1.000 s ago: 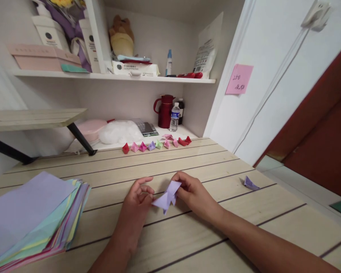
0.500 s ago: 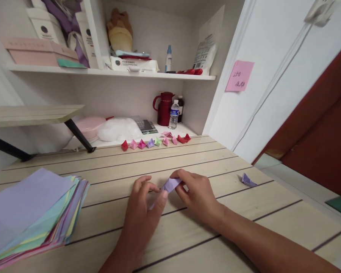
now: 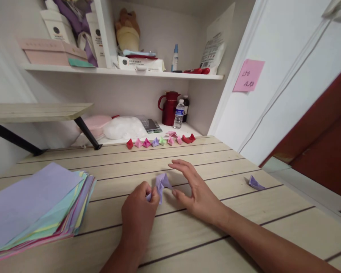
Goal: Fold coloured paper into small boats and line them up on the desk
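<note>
Pinched in my left hand (image 3: 139, 212) is a folded piece of purple paper (image 3: 162, 182), its creased flaps standing up above the fist. My right hand (image 3: 194, 191) is just to the right of it, fingers spread and thumb apart from the forefinger. The thumb tip comes close to the paper's right corner; whether they touch I cannot tell. Part of the paper is hidden behind my left fingers. Out to the right lies a small purple folded paper boat (image 3: 256, 183) on the wooden table (image 3: 204, 242).
A stack of coloured paper sheets (image 3: 45, 204) lies at the left. Several small folded paper boats (image 3: 146, 143) line the table's back edge. Behind them stand a red jug (image 3: 170, 108) and a water bottle (image 3: 179, 114). A small raised stand (image 3: 39, 113) is at the back left.
My right hand has let go of the purple paper and opened. The left fingers have closed on the paper, which now shows spread, upright flaps. The view has shifted slightly left.
</note>
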A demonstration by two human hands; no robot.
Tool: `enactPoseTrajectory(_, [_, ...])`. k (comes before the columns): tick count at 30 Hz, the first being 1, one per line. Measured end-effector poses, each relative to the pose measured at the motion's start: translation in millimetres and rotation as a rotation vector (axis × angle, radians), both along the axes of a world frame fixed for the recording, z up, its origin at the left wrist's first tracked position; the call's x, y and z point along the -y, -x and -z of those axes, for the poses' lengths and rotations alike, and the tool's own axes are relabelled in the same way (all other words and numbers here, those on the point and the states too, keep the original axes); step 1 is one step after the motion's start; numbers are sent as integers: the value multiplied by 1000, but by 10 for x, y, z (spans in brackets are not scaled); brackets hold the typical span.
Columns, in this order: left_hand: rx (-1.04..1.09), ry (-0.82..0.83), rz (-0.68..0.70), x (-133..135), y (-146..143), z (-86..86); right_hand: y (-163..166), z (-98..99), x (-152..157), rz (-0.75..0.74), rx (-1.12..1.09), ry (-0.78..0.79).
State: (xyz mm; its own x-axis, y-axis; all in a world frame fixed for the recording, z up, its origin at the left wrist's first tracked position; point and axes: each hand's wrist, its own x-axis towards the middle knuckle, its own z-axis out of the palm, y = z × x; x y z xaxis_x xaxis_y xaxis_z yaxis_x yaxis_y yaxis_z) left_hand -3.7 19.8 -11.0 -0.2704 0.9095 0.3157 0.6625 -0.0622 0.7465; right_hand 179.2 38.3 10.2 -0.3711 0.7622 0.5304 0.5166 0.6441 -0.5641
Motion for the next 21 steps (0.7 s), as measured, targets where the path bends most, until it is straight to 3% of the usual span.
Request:
enactPoseTrajectory(7, [-83,-81,133,78,-88,-14,42,14,26,-32,121,-146])
enactPoseTrajectory(11, [-61,-115,191,92,-141,-24,42,49,-29,-71,103,-143])
enactPoseTrajectory(15, [4,-94,171,92,-142,-46,23,43,-49,-24,121,-151])
enactPoseTrajectory(21, [221,90,91,61,-82,-101,-28,40,-51,15,133,-398])
